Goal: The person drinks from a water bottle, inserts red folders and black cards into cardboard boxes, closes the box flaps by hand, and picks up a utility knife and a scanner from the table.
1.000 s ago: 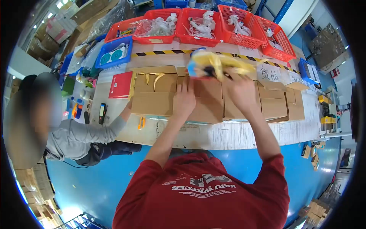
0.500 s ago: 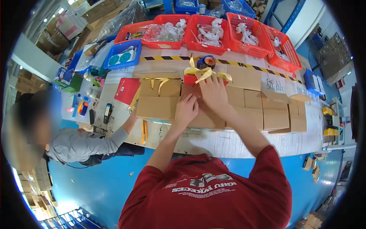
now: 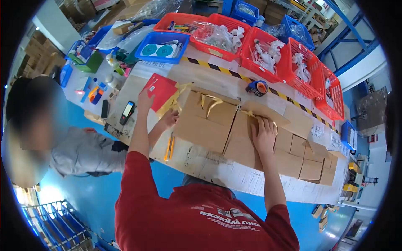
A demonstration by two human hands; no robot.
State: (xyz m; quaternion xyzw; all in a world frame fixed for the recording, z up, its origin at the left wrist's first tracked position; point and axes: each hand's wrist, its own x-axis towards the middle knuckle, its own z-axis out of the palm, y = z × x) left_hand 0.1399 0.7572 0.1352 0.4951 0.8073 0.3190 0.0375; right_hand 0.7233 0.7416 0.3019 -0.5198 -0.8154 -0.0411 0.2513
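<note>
My left hand (image 3: 146, 101) is at the left edge of a red packet (image 3: 161, 90), its fingers apart as far as they show. Yellow ribbon (image 3: 172, 102) lies along the packet's right side. Spread over the inner edge of an open brown carton (image 3: 243, 136) is my right hand (image 3: 264, 136), open. Some yellow ribbon (image 3: 250, 113) shows at that carton's top, beside my right fingers. The carton to its left (image 3: 205, 125) has yellow ribbon strips on its upper part. A co-worker's hand (image 3: 168, 119) is just below the packet's ribbon.
Red baskets (image 3: 222, 35) with bagged items line the back, beyond striped tape. A tape roll (image 3: 257, 88) sits behind the cartons. More cartons (image 3: 312, 161) stand to the right. An orange cutter (image 3: 169, 148) and a handheld device (image 3: 127, 112) lie at the left front.
My left hand has moved from the middle carton to the red packet. My right hand is now lower on the carton, and the red item under it is out of sight. The view has turned.
</note>
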